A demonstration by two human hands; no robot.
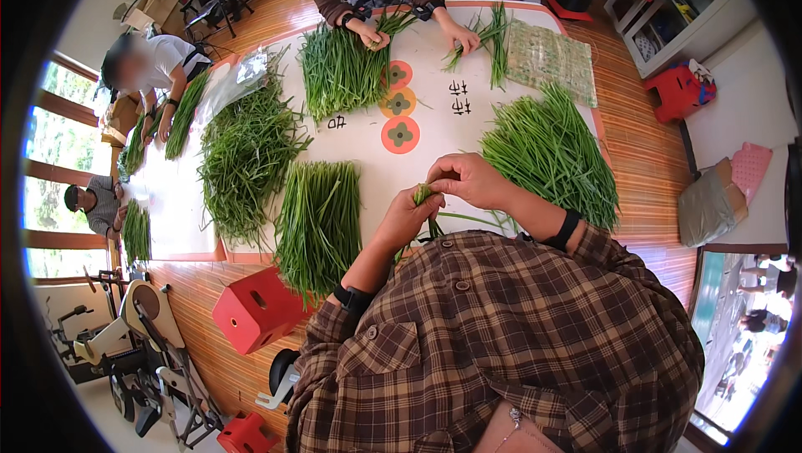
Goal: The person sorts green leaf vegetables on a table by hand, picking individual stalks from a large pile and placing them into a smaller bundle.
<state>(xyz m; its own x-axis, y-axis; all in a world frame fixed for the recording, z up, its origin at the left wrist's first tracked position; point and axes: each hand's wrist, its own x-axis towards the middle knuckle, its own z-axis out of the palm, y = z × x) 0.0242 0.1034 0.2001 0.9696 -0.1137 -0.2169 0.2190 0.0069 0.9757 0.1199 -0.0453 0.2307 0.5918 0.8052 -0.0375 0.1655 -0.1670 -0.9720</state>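
My left hand (408,218) is closed around a small bunch of green stalks (421,194), which look like garlic chives. Its cut ends point up, while the leaves hang down in front of my shirt, partly hidden. With thumb and fingertips, my right hand (471,182) pinches at the top of that same bunch. To the left of my hands lies a neat pile of chives (319,221), its ends lined up and its leaves drooping over the table edge. A larger, looser heap of chives (548,155) rests on the right. A few stray leaves (476,220) lie below my right wrist.
Across the white table (438,133), another person's hands (460,38) handle chives beside a large pile (341,70). A tangled heap of leaves (250,152) lies left, under a plastic bag (235,86). Two more people work farther left. A red stool (260,309) stands near the table edge.
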